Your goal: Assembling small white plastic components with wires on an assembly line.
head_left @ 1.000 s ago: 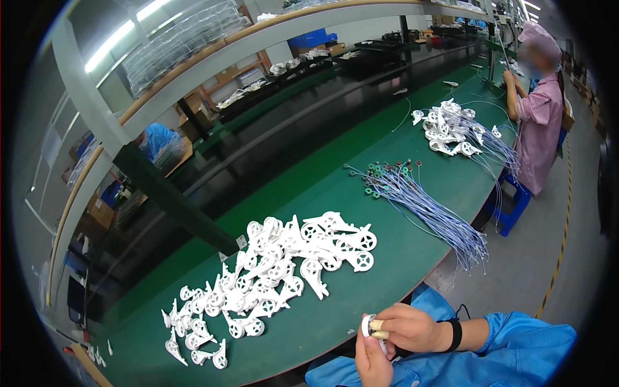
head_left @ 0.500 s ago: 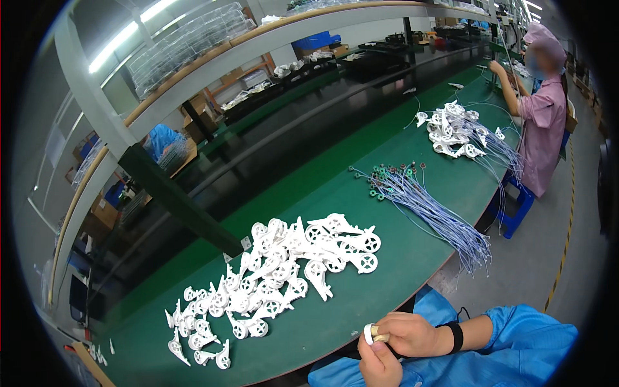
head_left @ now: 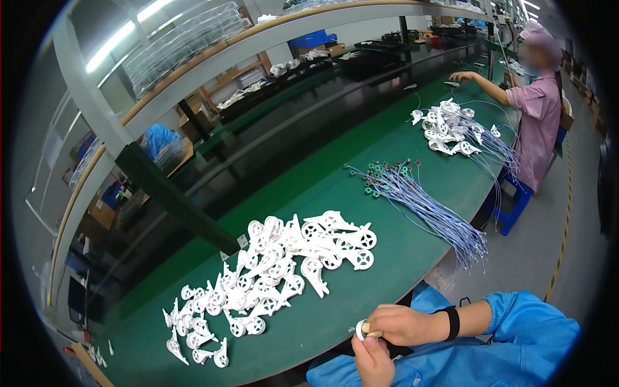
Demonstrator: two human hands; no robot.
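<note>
Close to my body, past the front edge of the table, both my hands are together at a small white plastic part [head_left: 360, 329]. It shows a curved rim; the rest is covered by my fingers. My left hand [head_left: 374, 364] grips it from below, thumb up. From the right, my right hand [head_left: 403, 325] has its fingers closed at the part, with pale yellow covers on the fingertips. Nearest on the table lies a pile of white plastic parts [head_left: 277, 267], each with a spoked round end and a pointed arm.
A bundle of bluish cables [head_left: 438, 213] with small green and dark ends lies on the green table [head_left: 309, 342]. Farther right, more white parts [head_left: 445, 129] lie with cables, beside a co-worker in pink [head_left: 538, 109] on a blue stool [head_left: 516, 209]. A dark post [head_left: 174, 197] rises behind the pile.
The co-worker's arm has stretched out over the table toward a small white piece. My hands stay together on the part, with slight finger movement; the whole view has shifted a little.
</note>
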